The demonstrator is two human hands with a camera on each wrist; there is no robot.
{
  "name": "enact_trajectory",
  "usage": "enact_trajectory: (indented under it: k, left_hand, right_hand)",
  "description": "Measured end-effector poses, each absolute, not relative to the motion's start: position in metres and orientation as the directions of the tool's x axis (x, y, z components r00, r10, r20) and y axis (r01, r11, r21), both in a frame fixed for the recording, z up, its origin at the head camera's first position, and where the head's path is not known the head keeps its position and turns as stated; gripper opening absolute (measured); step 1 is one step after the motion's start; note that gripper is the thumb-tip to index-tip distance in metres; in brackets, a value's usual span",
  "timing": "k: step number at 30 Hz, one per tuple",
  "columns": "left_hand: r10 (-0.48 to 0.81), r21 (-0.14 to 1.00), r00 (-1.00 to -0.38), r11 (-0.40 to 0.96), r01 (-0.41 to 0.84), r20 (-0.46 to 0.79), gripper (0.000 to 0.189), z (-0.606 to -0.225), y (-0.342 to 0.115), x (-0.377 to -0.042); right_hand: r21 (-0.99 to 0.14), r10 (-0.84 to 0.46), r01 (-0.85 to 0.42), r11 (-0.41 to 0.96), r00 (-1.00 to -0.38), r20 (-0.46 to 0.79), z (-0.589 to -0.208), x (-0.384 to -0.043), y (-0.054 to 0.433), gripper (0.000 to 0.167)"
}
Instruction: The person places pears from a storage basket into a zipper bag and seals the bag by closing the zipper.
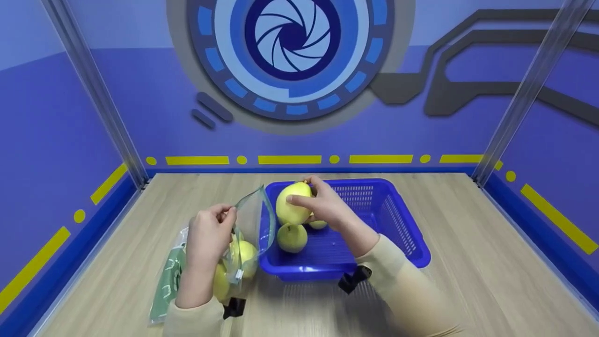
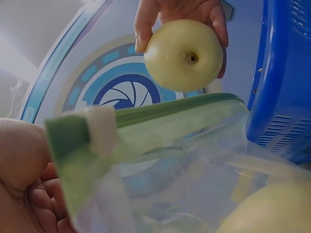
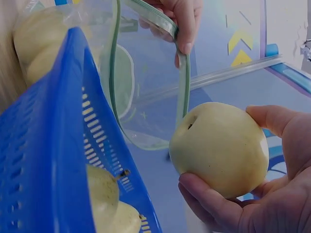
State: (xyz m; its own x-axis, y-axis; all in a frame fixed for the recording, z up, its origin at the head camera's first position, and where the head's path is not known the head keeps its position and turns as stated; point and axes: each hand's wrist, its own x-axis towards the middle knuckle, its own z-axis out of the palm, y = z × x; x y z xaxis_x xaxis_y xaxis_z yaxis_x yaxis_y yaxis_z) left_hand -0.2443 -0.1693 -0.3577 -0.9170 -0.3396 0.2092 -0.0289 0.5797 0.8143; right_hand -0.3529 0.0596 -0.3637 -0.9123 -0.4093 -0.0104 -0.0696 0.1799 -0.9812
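Note:
My right hand (image 1: 323, 201) grips a yellow-green pear (image 1: 293, 203) above the left side of the blue basket (image 1: 412, 229). In the right wrist view this pear (image 3: 221, 150) sits between thumb and fingers, just beside the mouth of a clear zip bag (image 3: 146, 77). My left hand (image 1: 210, 234) pinches the green-edged rim of that bag (image 1: 257, 215), holding its mouth open. Pears (image 1: 247, 255) lie inside the bag, partly hidden by my left hand and forearm. The left wrist view shows the white slider (image 2: 102, 130) at one end of the zip.
Inside the basket lie another pear (image 1: 292, 238) and one more (image 1: 318, 224) partly hidden behind the right hand. A green and clear printed bag (image 1: 167, 281) is on the wood-patterned table (image 1: 486, 281), left of my left forearm. Blue panels (image 1: 290, 140) wall in the back and sides.

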Motion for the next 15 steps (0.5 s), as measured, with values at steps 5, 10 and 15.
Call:
enact_trajectory:
  k: [5, 10, 15]
  left_hand:
    - [-0.343, 0.808, -0.911, 0.589, -0.019, 0.228, 0.026, -0.358, -0.17, -0.245]
    - [-0.352, 0.805, -0.905, 0.594, -0.02, 0.238, 0.025, -0.358, -0.17, -0.245]
    - [-0.365, 0.806, -0.9, 0.592, -0.028, 0.237, 0.026, -0.356, -0.17, -0.244]
  right_hand:
    - [-0.983, -0.418, -0.077, 0.164, -0.908, 0.002, -0.367, -0.346, 0.048, 0.053]
    - [-0.979, -0.423, -0.098, 0.179, -0.906, 0.013, -0.369, -0.339, 0.034, 0.053]
    - [-0.976, -0.435, -0.117, 0.185, -0.9, 0.026, -0.37, -0.333, 0.02, 0.052]
